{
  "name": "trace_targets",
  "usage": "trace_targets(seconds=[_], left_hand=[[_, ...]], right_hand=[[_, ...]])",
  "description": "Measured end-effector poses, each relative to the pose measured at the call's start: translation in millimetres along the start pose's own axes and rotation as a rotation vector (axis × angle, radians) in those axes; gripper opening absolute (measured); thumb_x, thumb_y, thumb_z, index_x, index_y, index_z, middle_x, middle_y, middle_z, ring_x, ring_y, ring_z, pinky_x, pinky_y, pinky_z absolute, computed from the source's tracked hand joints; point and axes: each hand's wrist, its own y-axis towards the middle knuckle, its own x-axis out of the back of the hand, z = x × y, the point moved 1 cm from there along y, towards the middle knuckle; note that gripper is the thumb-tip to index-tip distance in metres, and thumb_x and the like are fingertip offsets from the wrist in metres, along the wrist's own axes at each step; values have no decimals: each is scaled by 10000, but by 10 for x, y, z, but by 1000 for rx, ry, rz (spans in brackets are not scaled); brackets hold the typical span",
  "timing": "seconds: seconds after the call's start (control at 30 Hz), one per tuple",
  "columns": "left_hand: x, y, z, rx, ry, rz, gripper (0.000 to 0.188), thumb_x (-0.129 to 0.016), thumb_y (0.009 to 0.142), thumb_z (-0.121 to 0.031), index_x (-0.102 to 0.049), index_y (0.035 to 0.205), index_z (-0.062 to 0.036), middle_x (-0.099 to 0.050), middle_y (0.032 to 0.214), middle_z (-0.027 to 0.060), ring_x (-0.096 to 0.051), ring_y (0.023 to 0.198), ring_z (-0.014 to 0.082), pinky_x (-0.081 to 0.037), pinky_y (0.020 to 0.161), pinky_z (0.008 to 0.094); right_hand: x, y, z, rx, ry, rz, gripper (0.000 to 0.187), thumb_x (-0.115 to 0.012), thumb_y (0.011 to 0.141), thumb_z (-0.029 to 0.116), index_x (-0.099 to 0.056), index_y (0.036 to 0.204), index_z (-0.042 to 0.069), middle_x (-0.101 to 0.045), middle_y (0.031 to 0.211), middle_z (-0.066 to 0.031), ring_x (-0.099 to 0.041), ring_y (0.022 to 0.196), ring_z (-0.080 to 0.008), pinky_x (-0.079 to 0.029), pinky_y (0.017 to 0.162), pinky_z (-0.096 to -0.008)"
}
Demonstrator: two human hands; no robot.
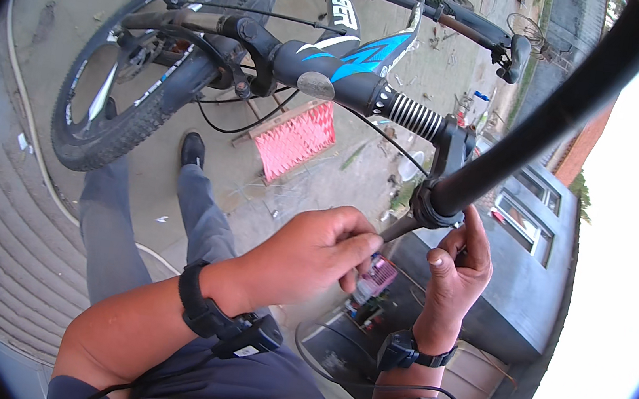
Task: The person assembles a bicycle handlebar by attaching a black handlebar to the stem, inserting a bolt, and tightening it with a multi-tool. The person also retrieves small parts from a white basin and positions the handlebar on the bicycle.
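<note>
A mountain bike frame (369,58) in black, white and blue lies across the upper view, with its front wheel (80,102) at left. Past the ringed spacers (416,117), the stem clamp (434,206) surrounds a black handlebar (554,109) rising to the upper right. My left hand (322,240) is closed beside the clamp, thumb and fingers together at a thin grey bar (399,229); its fingers hide what they hold. Under the clamp, my right hand (461,269) has its index finger stretched up against the clamp's edge, the thumb apart and the other fingers curled.
A small stool with pink woven webbing (295,141) stands on the concrete floor. A pale hose (21,95) runs along the left. Another bicycle (531,38) and a grey building (520,256) are farther off. Black cables hang from the bike, and a cord (337,381) trails near my right wrist.
</note>
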Motion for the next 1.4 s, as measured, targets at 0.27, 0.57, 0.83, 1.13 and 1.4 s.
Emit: trace_targets(seconds=[0.27,0.57,0.83,1.13,1.4], left_hand=[[-50,287,-32,-37,-225,144,235,-508,1078,-237,-589,1124,-21,-649,875,28,-633,676,69,-421,537,197],[-51,403,-8,-36,-299,229,246,-501,1082,-248,-599,1090,-23,-652,864,33,-639,673,67,-422,524,197],[-107,377,-23,-35,-264,128,251,-518,1069,-216,-595,971,3,-625,774,18,-614,622,72,-482,582,230],[-135,363,2,-52,-252,77,230,-525,1064,-201,-609,997,2,-632,767,24,-616,626,77,-483,582,235],[-193,340,33,-104,-212,35,206,-505,1077,-181,-597,1013,-8,-630,815,27,-610,650,76,-472,568,219]], right_hand=[[-35,192,66,8,-62,96,668,-930,695,367,-679,1163,-39,-700,967,-17,-597,814,-83,-467,731,-232],[169,214,-14,50,-95,228,846,-909,674,480,-631,1321,11,-679,1279,-145,-658,1102,-163,-479,989,-312],[280,328,-144,145,-53,265,597,-891,748,381,-714,1201,35,-657,1296,-176,-640,1151,-196,-454,1047,-360],[208,420,-95,136,88,346,425,-869,790,156,-724,1146,-27,-740,1060,-86,-690,984,-177,-519,956,-339],[310,525,-115,244,-171,440,499,-875,761,379,-754,1087,23,-746,1102,-130,-675,1095,-205,-447,1042,-363]])
